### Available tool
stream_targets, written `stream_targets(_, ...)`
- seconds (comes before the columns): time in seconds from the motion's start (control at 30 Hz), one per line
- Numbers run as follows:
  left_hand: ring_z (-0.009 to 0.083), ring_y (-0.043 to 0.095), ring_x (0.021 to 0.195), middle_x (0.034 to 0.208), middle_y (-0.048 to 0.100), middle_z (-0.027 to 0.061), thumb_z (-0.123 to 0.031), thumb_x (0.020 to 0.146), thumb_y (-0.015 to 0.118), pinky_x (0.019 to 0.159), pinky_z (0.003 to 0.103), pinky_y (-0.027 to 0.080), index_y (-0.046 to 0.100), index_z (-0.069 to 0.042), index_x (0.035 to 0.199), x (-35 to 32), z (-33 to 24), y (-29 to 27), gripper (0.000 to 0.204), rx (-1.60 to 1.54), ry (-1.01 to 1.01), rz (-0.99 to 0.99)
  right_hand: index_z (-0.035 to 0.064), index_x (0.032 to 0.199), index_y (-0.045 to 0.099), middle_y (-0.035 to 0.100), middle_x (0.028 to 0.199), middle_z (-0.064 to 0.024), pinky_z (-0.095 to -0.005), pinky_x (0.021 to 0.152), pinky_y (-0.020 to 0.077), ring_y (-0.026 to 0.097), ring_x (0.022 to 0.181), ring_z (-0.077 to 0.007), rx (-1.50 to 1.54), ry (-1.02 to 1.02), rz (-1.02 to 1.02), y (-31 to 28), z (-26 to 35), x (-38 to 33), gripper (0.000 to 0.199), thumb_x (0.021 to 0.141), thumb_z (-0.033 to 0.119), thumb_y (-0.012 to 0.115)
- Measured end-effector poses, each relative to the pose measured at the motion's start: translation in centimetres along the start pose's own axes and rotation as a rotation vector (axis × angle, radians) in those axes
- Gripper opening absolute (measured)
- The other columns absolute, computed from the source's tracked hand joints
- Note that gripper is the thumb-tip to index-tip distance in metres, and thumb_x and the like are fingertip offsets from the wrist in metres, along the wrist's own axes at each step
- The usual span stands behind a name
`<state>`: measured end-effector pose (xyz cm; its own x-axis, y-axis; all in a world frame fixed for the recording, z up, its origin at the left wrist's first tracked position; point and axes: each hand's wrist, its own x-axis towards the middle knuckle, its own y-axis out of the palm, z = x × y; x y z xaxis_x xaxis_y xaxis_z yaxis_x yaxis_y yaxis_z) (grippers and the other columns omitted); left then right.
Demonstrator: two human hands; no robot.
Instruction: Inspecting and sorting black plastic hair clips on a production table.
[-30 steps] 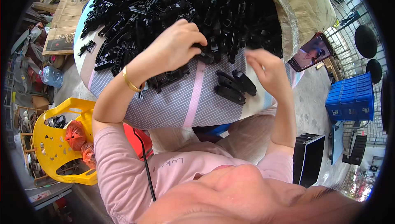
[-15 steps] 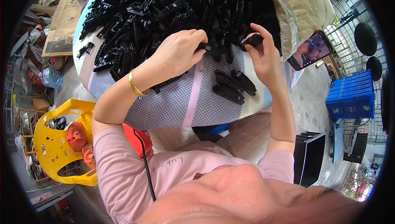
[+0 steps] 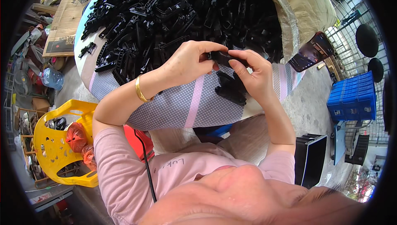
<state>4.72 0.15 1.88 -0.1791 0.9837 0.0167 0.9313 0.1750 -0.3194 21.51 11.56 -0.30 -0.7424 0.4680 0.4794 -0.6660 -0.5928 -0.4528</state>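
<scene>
Left hand: I saw my left hand curled, thumb and fingers pinching one end of a small black plastic part.
Right hand: my right hand gripped the other end of the same part, fingertips meeting those of the left.
Part: it sat between both hands, lifted just above the tabletop, which wore a grey dotted cloth with a pink stripe.
Pile: a large heap of black plastic pieces lay beyond the hands, spreading to their left.
Small stack: a few black pieces rested on the cloth just beneath the right hand.
Sack: a tan woven sack stood beyond the right hand, its mouth open beside the heap.
Phone: a dark phone lay to the right of the right hand, screen lit.
Cardboard: a flat brown box with dark print lay far left of the left hand.
Crate: a blue ribbed crate stood well right of the hands.
Chair: a yellow plastic chair stood below and left of the left hand.
</scene>
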Motion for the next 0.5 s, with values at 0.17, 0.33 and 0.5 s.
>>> stream_targets(0.17,0.0097,0.062,0.084,0.1,0.065,0.0104,0.003,0.075,0.064,0.074,0.024,0.052,0.056,0.005,0.12,-0.3,0.3,0.4,0.045,0.075,0.097,-0.013,0.0018,0.095,0.069,0.062,0.095,-0.0093,-0.0251,0.064,0.0457,0.058,0.075,-0.0166,-0.107,-0.094,-0.056,0.7,0.6,-0.4,0.017,0.08,0.008,0.069)
stream_targets(0.33,0.0086,0.061,0.086,0.103,0.066,0.0105,0.002,0.075,0.068,0.075,0.024,0.052,0.055,0.004,0.122,-0.3,-0.2,0.0,0.049,0.171,0.069,0.017,-0.0003,0.107,0.064,0.061,0.101,-0.0121,-0.0308,0.073,0.0476,0.06,0.082,-0.0236,-0.288,-0.201,-0.067,-0.2,1.4,0.0,0.037,0.074,0.015,0.075)
stream_targets(0.5,0.0099,0.063,0.08,0.102,0.067,0.0119,0.004,0.073,0.067,0.067,0.025,0.052,0.058,0.001,0.119,-0.5,0.0,0.0,0.047,0.202,0.196,0.008,0.0,0.111,0.059,0.064,0.097,-0.0159,-0.0348,0.08,0.0468,0.061,0.087,-0.0298,-0.147,-0.081,0.18,-1.1,-0.2,-0.3,0.051,0.068,0.019,0.078)
